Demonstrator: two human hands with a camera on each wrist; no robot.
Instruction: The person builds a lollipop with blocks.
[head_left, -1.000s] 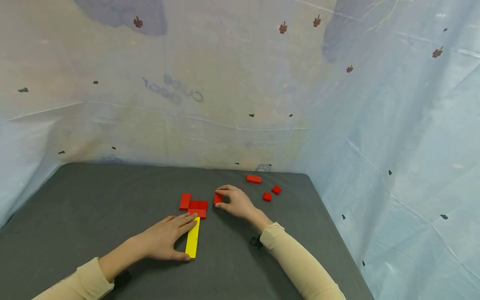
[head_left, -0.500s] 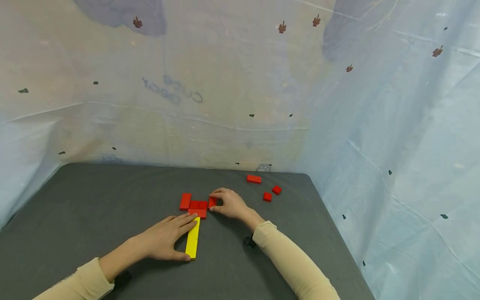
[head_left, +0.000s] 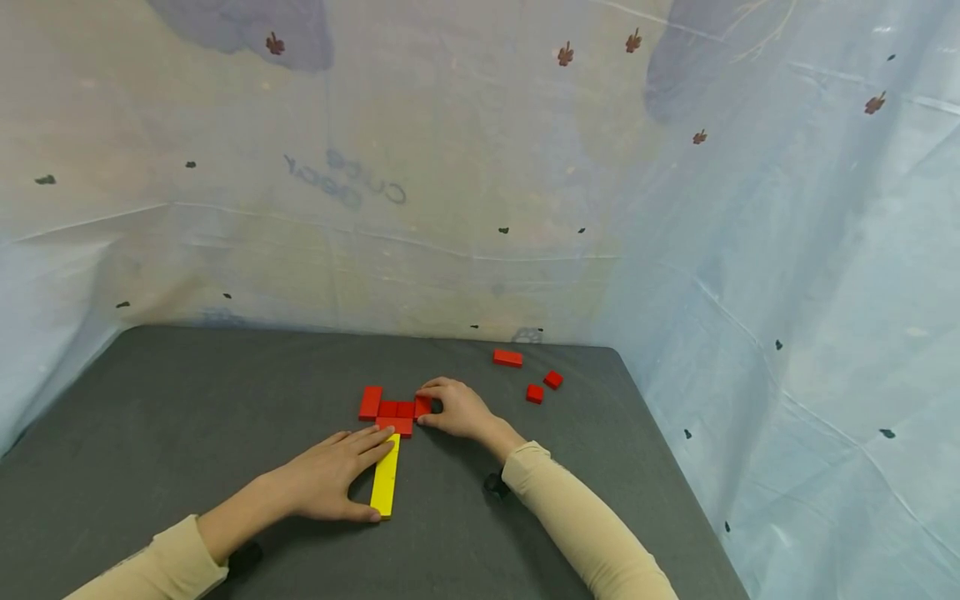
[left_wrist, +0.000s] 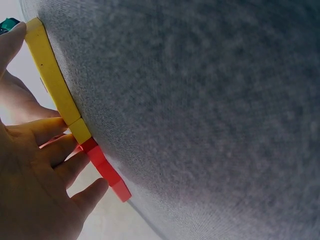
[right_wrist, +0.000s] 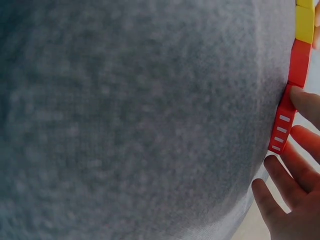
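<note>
In the head view, a yellow strip of blocks [head_left: 385, 479] lies lengthwise on the grey table; a seam crosses it in the left wrist view. My left hand [head_left: 330, 479] rests along it, thumb at the near end, fairly straight fingertips by the far end and the red block [head_left: 401, 427] there. Behind that block sit two small red blocks [head_left: 396, 409], with an upright-lying red block [head_left: 371, 402] on their left. My right hand [head_left: 461, 408] pinches another red block [head_left: 423, 406] between thumb and fingers, against their right side. White marks show on its side [right_wrist: 281, 130].
At the back right of the dark grey table [head_left: 262, 392] lie a loose oblong red block [head_left: 507, 358] and two small red blocks, one nearer [head_left: 534, 394] and one farther [head_left: 553, 380]. Patterned sheeting [head_left: 450, 167] rises behind the table and on its right.
My right hand has slid left with its red block, which came from a gap away to meet the small red blocks. The left hand and yellow strip have stayed put.
</note>
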